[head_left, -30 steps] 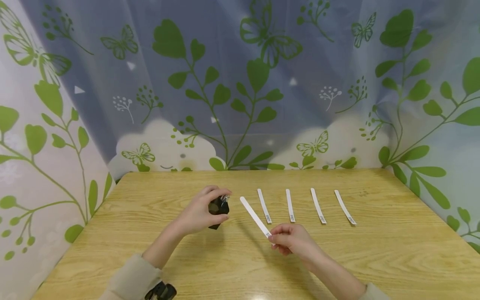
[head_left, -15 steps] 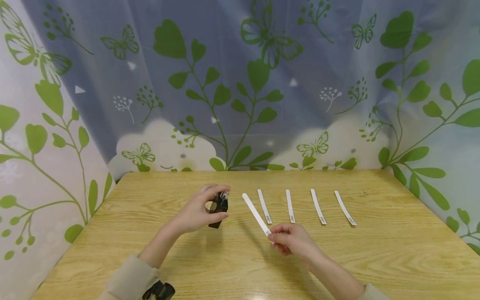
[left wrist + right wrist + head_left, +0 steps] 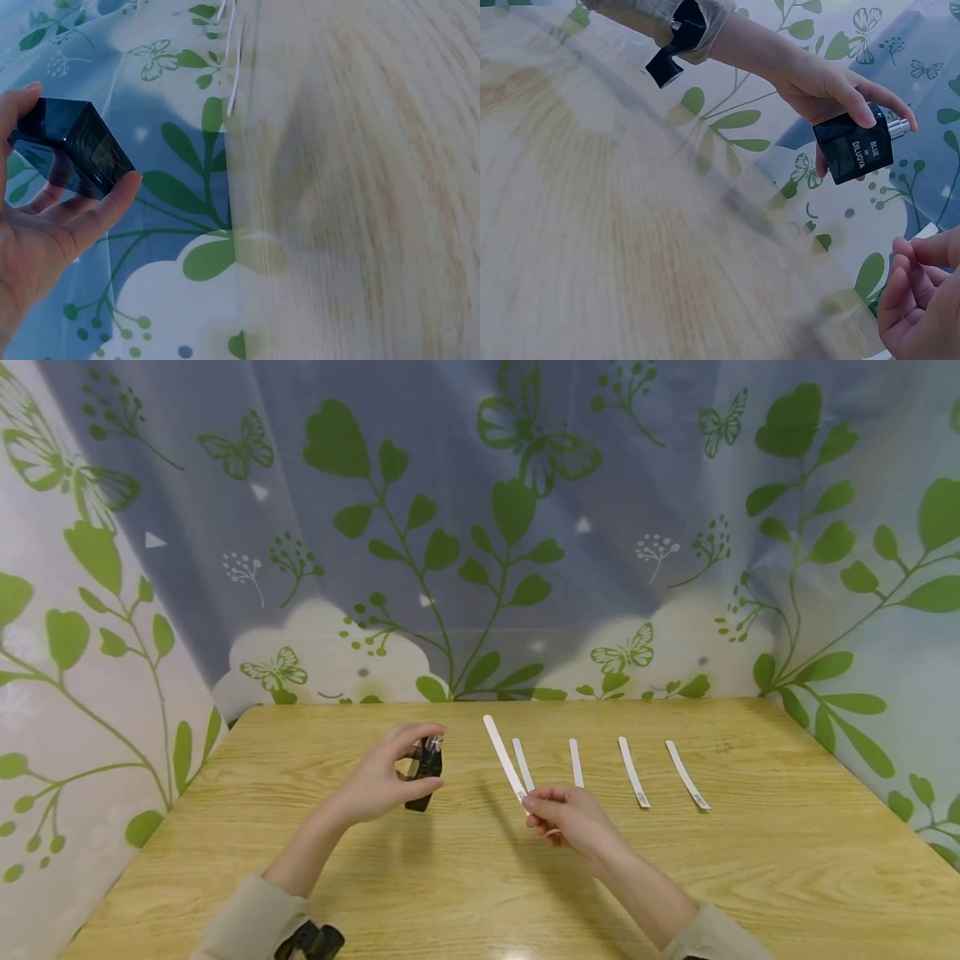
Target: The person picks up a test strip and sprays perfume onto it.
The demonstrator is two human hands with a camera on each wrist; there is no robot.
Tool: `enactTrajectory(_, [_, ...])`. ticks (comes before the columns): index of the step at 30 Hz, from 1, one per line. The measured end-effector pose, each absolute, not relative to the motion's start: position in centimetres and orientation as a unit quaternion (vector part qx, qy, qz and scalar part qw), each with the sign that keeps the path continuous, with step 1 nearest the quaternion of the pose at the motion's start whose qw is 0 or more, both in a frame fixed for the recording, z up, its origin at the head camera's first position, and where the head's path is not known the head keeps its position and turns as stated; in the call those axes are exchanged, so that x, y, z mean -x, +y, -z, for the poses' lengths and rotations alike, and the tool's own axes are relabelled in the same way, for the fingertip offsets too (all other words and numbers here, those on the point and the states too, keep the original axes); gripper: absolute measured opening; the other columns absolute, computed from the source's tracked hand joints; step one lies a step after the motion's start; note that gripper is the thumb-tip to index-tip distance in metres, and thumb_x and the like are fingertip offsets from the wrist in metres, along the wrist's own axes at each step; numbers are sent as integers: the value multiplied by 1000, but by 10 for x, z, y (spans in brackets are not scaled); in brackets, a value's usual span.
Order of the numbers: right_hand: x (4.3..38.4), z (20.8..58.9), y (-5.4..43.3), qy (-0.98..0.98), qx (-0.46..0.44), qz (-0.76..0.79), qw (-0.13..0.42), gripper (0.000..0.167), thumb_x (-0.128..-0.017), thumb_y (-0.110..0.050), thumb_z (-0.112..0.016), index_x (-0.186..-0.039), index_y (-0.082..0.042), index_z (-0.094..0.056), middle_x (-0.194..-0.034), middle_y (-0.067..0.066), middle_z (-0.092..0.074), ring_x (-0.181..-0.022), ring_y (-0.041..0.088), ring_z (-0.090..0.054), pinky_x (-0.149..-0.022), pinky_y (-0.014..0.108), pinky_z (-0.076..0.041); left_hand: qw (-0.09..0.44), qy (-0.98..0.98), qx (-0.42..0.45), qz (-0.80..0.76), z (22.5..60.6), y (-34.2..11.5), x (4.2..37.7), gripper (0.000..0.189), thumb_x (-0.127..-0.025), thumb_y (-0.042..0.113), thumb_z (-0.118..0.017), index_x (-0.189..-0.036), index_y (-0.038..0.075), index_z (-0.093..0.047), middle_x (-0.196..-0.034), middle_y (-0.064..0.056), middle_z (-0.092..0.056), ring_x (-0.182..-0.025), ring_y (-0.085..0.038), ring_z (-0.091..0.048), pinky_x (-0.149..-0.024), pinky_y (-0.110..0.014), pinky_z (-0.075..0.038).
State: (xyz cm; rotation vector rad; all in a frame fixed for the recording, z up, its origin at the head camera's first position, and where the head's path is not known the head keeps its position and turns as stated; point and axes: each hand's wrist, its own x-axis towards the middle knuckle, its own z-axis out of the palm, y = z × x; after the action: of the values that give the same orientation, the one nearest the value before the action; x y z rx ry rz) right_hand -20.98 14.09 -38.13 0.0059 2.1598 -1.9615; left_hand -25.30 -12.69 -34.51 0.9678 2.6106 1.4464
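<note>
My left hand [image 3: 367, 789] grips a dark, faceted perfume bottle [image 3: 427, 774] above the table, its forefinger reaching over the silver spray nozzle [image 3: 898, 128]. White lettering shows on the bottle's front in the right wrist view; the left wrist view catches its base. To the right, my right hand [image 3: 573, 823] pinches the lower end of a white paper test strip [image 3: 501, 752] between thumb and fingers. The strip tilts up and leftward, apart from the bottle. Beyond this hand lie more strips, the nearest two [image 3: 523, 766] [image 3: 576, 764] partly hidden by it.
Two further white strips [image 3: 633, 772] [image 3: 686, 775] lie in the row to the right on the wooden table [image 3: 787, 860]. A curtain [image 3: 480, 568] printed with leaves and butterflies stands behind the table and along its sides. A black wrist device [image 3: 309, 941] sits at my left sleeve.
My right hand has moved up and a little left with its strip, now covering the lower ends of two lying strips. My left hand has shifted slightly left with the bottle, turning it.
</note>
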Motion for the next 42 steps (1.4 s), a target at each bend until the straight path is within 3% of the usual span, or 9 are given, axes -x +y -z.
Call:
enactTrajectory(10, [237, 387, 106, 715, 0, 687, 128, 17, -88, -7, -61, -101, 5, -60, -73, 4, -65, -60, 10, -57, -51, 21, -40, -12, 835, -292, -466, 340, -137, 253, 57, -85, 18, -69, -136, 16, -44, -139, -17, -33, -117, -47, -40, -77, -38, -51])
enactTrajectory(21, [261, 418, 72, 689, -42, 715, 113, 14, -88, -2, -59, -99, 7, -58, -69, 5, -64, -53, 6, -53, -44, 16, -39, -32, 829, -288, -478, 337, -144, 252, 57, -84, 14, -70, -136, 15, -45, -135, -17, -35, -115, -47, -43, -72, -33, -52])
enactTrajectory(30, [264, 430, 59, 693, -63, 713, 82, 9, -87, 5, -57, -95, 10, -56, -63, 7, -61, -48, 8, -53, -40, 17, -40, -34, 833, -287, -471, 335, -147, 250, 57, -85, 16, -70, -136, 16, -45, -137, -17, -36, -117, -48, -42, -73, -34, -52])
enactTrajectory(42, [269, 428, 55, 702, -71, 703, 89, 5, -85, 7, -58, -89, 10, -57, -58, 7, -60, -47, 10, -57, -44, 22, -48, -37, 838, -280, -466, 334, -152, 252, 59, -85, 19, -70, -137, 20, -44, -139, -13, -35, -120, -49, -38, -77, -38, -51])
